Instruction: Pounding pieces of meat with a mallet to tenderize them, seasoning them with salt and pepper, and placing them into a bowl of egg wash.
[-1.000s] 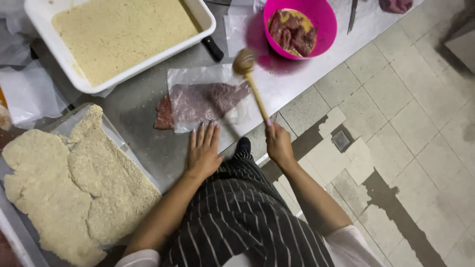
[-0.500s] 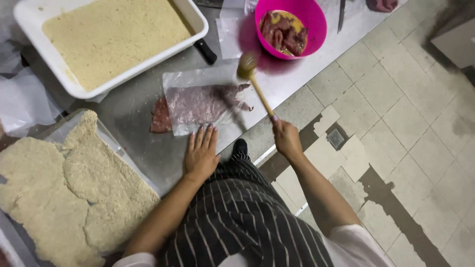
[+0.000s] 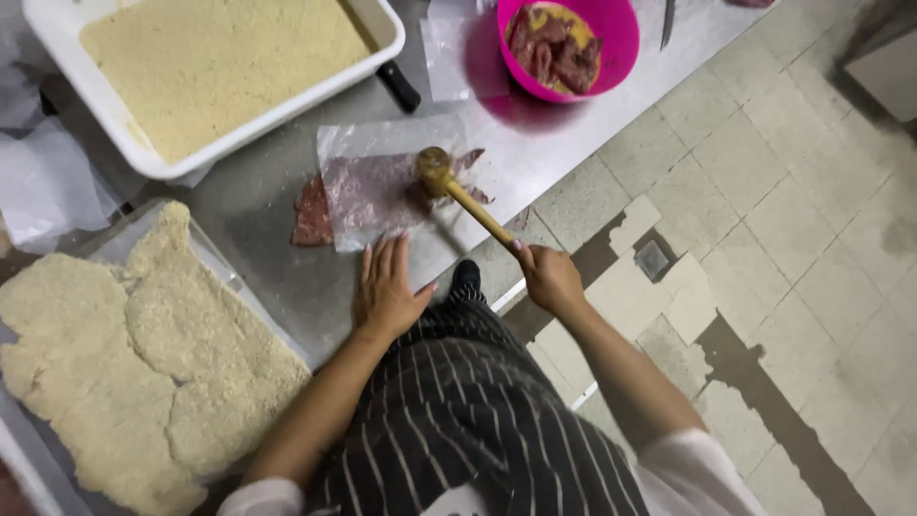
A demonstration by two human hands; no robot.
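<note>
A flat slice of raw meat (image 3: 315, 212) lies on the steel counter under a clear plastic sheet (image 3: 382, 186). My right hand (image 3: 548, 277) grips the handle of a wooden mallet (image 3: 449, 186), whose head rests on the plastic over the meat. My left hand (image 3: 387, 287) lies flat and open on the counter, just below the plastic sheet, fingers pointing towards it.
A white tub of breadcrumbs (image 3: 220, 72) stands at the back left, a black knife handle (image 3: 396, 86) beside it. A pink bowl of raw meat pieces (image 3: 564, 43) is at the back right. Breaded cutlets (image 3: 134, 354) lie on a tray (image 3: 234, 282) at the left. Tiled floor is at the right.
The mallet head has come down from above the sheet onto the plastic-covered meat. My left hand stays flat on the counter.
</note>
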